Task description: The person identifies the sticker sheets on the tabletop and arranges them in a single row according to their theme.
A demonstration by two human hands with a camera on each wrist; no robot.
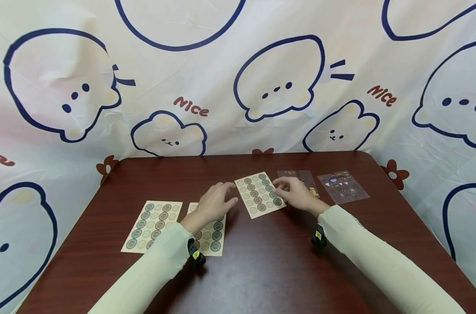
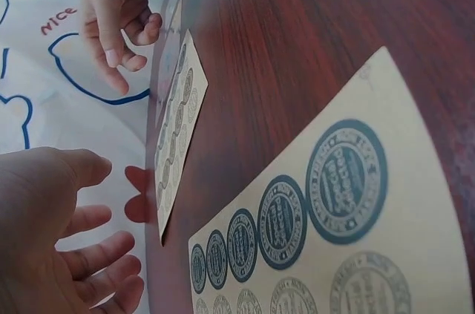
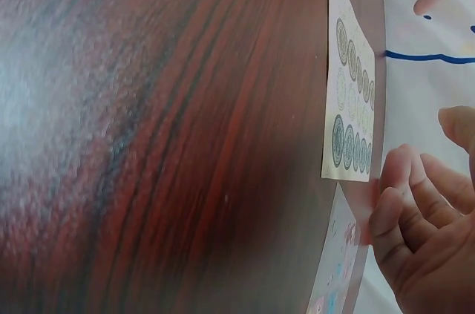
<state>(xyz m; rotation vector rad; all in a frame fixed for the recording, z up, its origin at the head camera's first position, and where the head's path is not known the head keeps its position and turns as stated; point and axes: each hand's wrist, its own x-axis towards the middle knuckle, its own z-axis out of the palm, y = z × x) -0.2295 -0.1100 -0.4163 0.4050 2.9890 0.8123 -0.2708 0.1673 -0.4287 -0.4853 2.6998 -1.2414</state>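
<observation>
Sticker sheet [image 1: 255, 195] down on the dark wood table [image 1: 257, 266], left hand [image 1: 213, 204] loosely spread on one side, right hand [image 1: 298, 194] loosely curled at the other, neither gripping! Looks like laying-out; straightening it would call for light edge contact.

The left hand [image 1: 214, 202] and right hand [image 1: 296, 194] reach forward, apart, fingers [image 2: 104, 252] loosely bent.

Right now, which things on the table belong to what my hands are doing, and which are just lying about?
Likely in use:
left hand
right hand
cream sticker sheet between them

Seemingly just lying about:
far-left cream sheet
second cream sheet, partly hidden by left hand
clear sheet partly hidden by right hand
far-right clear sheet
</observation>
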